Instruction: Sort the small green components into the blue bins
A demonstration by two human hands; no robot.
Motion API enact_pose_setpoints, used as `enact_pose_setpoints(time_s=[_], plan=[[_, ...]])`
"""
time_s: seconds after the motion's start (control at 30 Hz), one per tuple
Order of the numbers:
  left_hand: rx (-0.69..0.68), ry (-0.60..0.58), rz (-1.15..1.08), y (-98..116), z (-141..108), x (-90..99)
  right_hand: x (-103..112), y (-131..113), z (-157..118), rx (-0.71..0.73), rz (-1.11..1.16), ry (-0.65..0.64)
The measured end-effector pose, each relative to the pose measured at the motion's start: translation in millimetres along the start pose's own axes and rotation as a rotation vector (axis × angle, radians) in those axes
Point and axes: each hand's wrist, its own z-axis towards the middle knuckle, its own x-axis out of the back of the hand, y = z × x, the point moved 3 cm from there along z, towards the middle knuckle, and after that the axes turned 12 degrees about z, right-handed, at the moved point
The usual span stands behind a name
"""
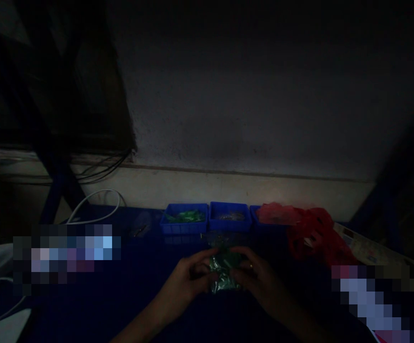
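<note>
Between my two hands is a small, shiny green plastic packet (224, 276), held just above the blue table. My left hand (191, 276) grips its left side, thumb in front and fingers behind. On the other side, my right hand (253, 271) pinches it the same way, with a ring on one finger. What the packet contains cannot be made out in the dim light. Beyond my hands stand a blue bin with green plastic pieces (185, 216) and a blue bin (230, 228) with small, unclear items.
A third blue bin (271, 228) holds pinkish-red material (278, 213). Red netting or bags (317, 233) spill to its right. A white cable (95, 221) loops at the left. Behind the blue table (131, 281) rises a wall (246, 119). Areas at both sides are pixelated.
</note>
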Motion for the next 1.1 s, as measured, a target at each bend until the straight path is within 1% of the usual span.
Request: enact_pose_setpoints(time_s=[0.2,0.33,0.47,0.53,0.8,0.97,1.1], plan=[[0.023,0.016,0.006,6,-2,-1.7,0,-6,-1,-0.006,-0.036,0.019],[-0.02,0.046,-0.016,10,-2,-0.1,0,-5,-2,-0.013,0.008,0.009],[-0.034,0.054,0.098,11,-1,2.2,0,-5,-2,0.025,0.016,-0.009],[-0.033,0.053,0.142,11,-2,2.9,-1,-5,-1,0.022,0.017,-0.013],[-0.066,0.023,0.123,9,-2,2.1,-3,-7,-2,0.014,0.063,-0.045],[-0.067,-0.02,0.14,9,-2,-0.8,-4,-10,-3,0.036,-0.011,-0.046],[-0.103,-0.033,0.134,10,-2,-1.4,-5,-12,-3,0.062,-0.034,-0.073]])
